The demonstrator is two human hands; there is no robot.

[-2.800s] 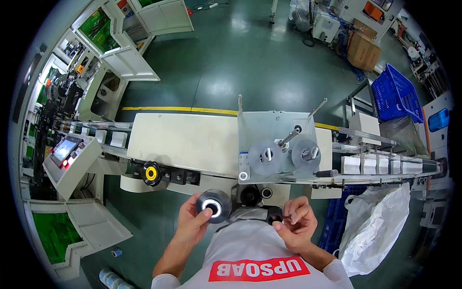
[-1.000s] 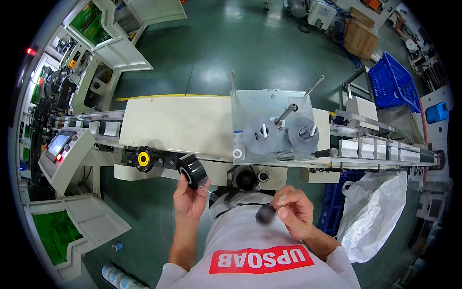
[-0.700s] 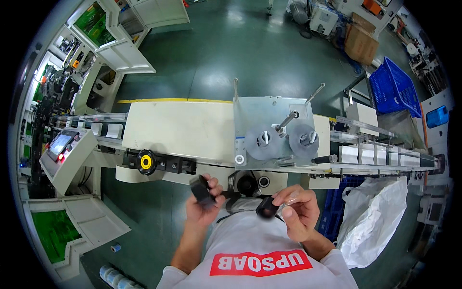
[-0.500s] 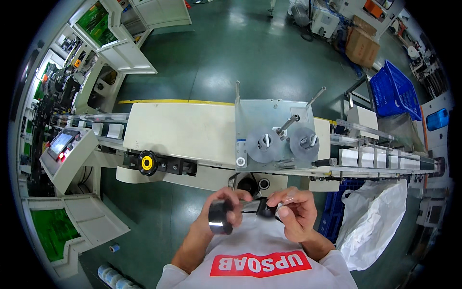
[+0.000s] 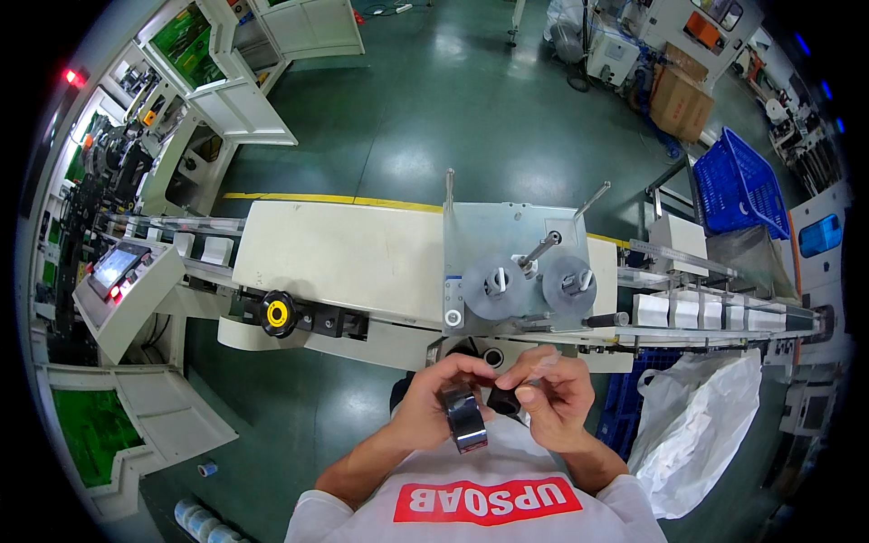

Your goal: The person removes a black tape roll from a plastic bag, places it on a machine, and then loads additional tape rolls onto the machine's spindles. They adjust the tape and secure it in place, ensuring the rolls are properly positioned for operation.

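Observation:
My left hand (image 5: 433, 398) is closed round a narrow, glossy black roll (image 5: 465, 421) that looks like ribbon or tape, its shiny edge turned toward me. Close beside it, my right hand (image 5: 554, 398) pinches a small dark black piece (image 5: 503, 401), perhaps the roll's loose end; its exact kind is hidden by the fingers. A wisp of clear film (image 5: 543, 358) shows at the right fingertips. Both hands are held together in front of my shirt, near the machine's front edge. Behind them, two grey discs (image 5: 494, 288) sit on a metal plate (image 5: 489, 224) with upright posts.
A cream machine cover (image 5: 344, 253) with a black-and-yellow knob (image 5: 278, 313) lies ahead. At left stands a control panel (image 5: 118, 267). White boxes (image 5: 683, 312) line the conveyor at right, near a white sack (image 5: 697, 425) and a blue basket (image 5: 740, 185).
My left hand has moved right with the black roll, closer to my right hand, and the roll has tilted. The right hand stays nearly in place, still pinching the black piece.

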